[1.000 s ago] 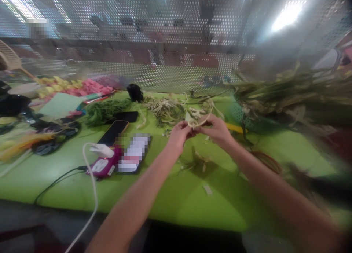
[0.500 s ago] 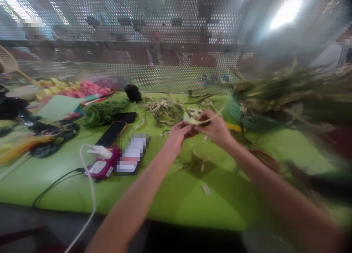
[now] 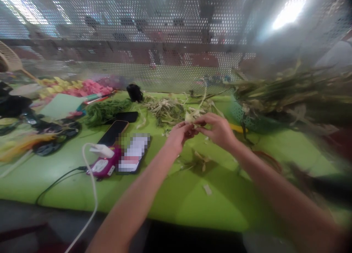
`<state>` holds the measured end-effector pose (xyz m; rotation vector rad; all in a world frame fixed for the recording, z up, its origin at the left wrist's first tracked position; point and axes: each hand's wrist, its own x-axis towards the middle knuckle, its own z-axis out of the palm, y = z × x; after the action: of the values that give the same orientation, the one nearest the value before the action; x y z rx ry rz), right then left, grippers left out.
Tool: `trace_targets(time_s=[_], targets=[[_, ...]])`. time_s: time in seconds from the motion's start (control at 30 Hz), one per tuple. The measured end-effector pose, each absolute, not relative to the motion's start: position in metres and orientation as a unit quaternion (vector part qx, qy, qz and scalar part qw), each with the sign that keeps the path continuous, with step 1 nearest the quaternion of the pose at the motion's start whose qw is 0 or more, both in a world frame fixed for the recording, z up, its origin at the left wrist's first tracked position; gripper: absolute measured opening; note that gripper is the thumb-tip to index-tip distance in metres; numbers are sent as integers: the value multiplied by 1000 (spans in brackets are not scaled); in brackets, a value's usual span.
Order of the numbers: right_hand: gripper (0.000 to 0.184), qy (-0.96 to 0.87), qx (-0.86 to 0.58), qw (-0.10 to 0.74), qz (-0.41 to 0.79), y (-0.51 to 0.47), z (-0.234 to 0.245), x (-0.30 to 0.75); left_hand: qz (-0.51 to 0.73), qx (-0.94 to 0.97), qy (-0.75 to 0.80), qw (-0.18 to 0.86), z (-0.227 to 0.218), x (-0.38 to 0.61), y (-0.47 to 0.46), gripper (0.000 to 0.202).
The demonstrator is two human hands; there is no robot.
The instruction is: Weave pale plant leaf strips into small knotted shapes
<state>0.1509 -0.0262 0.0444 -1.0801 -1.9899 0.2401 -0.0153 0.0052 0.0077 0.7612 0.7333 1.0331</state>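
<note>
Both my hands meet above the middle of the green table. My left hand (image 3: 177, 137) is closed, its fingertips pinching a pale plant strip (image 3: 189, 117) that looks dried. Close against it, my right hand (image 3: 221, 131) pinches the same piece between thumb and fingers. A thin pale end appears to rise from the fingers, though it overlaps the pile behind. Just past my hands lies a heap of dried stalks and husk-like strips (image 3: 165, 108). Nearer to me on the table are a dry leafy scrap (image 3: 202, 160) and a small white scrap (image 3: 207, 189).
On the right, a green perforated basket (image 3: 240, 115) is heaped with long dried leaves (image 3: 286, 88). To the left lie phones (image 3: 134, 152), a purple power strip (image 3: 106, 167) with a white cable (image 3: 94, 194), green fibre (image 3: 106, 112) and black scissors (image 3: 46, 146). A mesh screen (image 3: 165, 69) stands behind.
The pale strip's long end, which curved to the upper right across my right hand, no longer lies there. My right hand has turned slightly; my left hand stays nearly in place.
</note>
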Motion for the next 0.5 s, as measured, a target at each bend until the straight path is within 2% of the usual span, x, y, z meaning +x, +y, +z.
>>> trace_targets(time_s=[0.33, 0.5], targets=[[22, -820, -402, 405, 39, -25, 43, 153, 471, 326, 321, 754, 8, -15, 5, 24], [15, -829, -397, 394, 16, -24, 42, 154, 474, 298, 305, 770, 10, -13, 4, 26]])
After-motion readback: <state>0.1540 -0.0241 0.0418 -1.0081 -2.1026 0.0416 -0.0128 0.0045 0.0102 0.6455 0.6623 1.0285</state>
